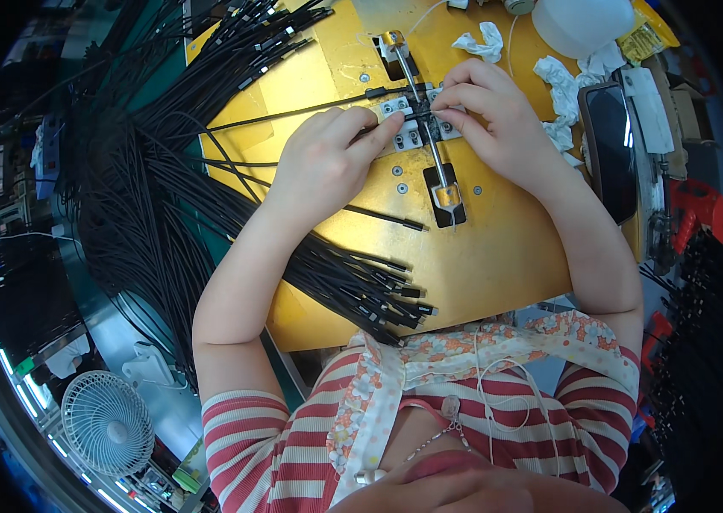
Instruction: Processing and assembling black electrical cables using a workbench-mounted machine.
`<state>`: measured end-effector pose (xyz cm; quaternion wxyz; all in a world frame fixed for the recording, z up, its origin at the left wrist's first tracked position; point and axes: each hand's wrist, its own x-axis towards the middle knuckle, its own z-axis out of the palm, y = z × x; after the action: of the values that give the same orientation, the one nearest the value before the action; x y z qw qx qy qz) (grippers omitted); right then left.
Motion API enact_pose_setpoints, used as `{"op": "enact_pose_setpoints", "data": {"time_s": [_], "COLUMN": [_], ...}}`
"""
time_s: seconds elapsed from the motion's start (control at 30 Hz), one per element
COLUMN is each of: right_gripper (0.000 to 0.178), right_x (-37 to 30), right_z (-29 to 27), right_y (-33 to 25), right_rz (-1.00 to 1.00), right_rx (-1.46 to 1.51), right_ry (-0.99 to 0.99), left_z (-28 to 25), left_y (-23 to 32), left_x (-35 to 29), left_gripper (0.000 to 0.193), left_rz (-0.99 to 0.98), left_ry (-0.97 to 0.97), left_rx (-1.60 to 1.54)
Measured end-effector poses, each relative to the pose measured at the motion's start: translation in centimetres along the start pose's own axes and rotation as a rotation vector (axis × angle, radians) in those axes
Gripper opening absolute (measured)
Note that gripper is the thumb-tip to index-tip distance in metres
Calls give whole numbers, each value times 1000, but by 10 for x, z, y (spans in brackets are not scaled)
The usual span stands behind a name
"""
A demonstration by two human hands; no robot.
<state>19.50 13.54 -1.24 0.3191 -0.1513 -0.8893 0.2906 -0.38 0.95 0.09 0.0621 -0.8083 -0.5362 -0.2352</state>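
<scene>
Both hands, left hand and right hand, pressing a black cable into metal clamp on yellow board.

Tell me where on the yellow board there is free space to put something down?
Free: the board below the right hand, right of the lower cable bundle. Crowded: the metal jig under the left hand; the cables top left; the tissues top right.

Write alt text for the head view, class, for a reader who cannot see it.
Both hands, left hand and right hand, press a black cable into a metal fixture on a yellow board. Bundles of black cables fan leftward.
</scene>
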Motion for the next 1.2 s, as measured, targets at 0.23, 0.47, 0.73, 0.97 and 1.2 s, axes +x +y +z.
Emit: {"op": "enact_pose_setpoints", "data": {"time_s": [0.23, 0.47, 0.73, 0.97, 1.2], "right_gripper": [7, 8, 10, 12, 11], "right_x": [-1, -5, -5, -5, -7], "right_z": [-2, -3, -4, -2, -6], "right_y": [-5, -8, -6, -9, -10], "right_rz": [-78, -109, -144, -149, -141], "right_rx": [-149, -230, -225, -196, -225], "right_ry": [8, 16, 19, 6, 8], "left_z": [0, -7, -25, -39, -41], "left_y": [1, -21, -37, -25, -8], "left_x": [-1, -1, -3, 4, 4], "left_gripper": [38, 36, 23, 21, 15], "left_rz": [6, -149, -620, -401, -385], "left_ry": [-13, -23, -264, -9, -381], "left_rx": [30, -63, -77, -243, -474]}}
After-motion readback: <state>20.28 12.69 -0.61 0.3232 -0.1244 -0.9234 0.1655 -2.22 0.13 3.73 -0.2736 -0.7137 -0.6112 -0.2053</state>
